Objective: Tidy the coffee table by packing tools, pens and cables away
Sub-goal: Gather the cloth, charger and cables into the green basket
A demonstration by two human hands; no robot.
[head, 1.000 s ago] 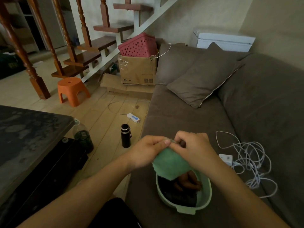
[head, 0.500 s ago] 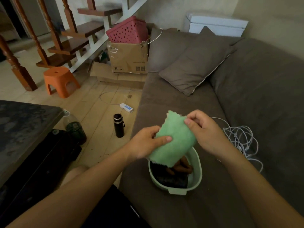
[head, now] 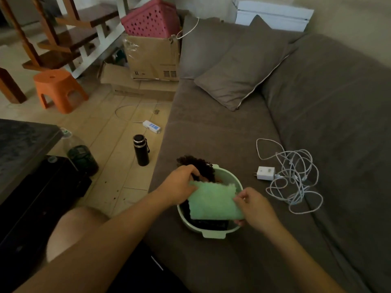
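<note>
Left hand point(head: 182, 185) curled on left edge of fuzzy green cloth point(head: 213, 205); right hand point(head: 256, 206) pinches right edge. Cloth rectangular, ragged-edged, spread over round pale-green plastic basin point(head: 212, 234) on brown fabric sofa point(head: 211, 132). Tangled white cable point(head: 296, 180) and square charger point(head: 265, 173) lie on the seat, right of basin.

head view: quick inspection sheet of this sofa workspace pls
surface: brown sofa seat, bearing a green basin
job's things: green cloth held over the basin; dark items inside, not identifiable
clutter: black flask and dark bottle on the floor
grippers: left hand grips the cloth's left edge; right hand pinches its right edge
cables: tangled white cable with charger plug loose on the seat, right of the basin; power strip with cord on the floor
surroundings: cushion, cardboard box, pink basket, orange stool, coffee table at left
</note>
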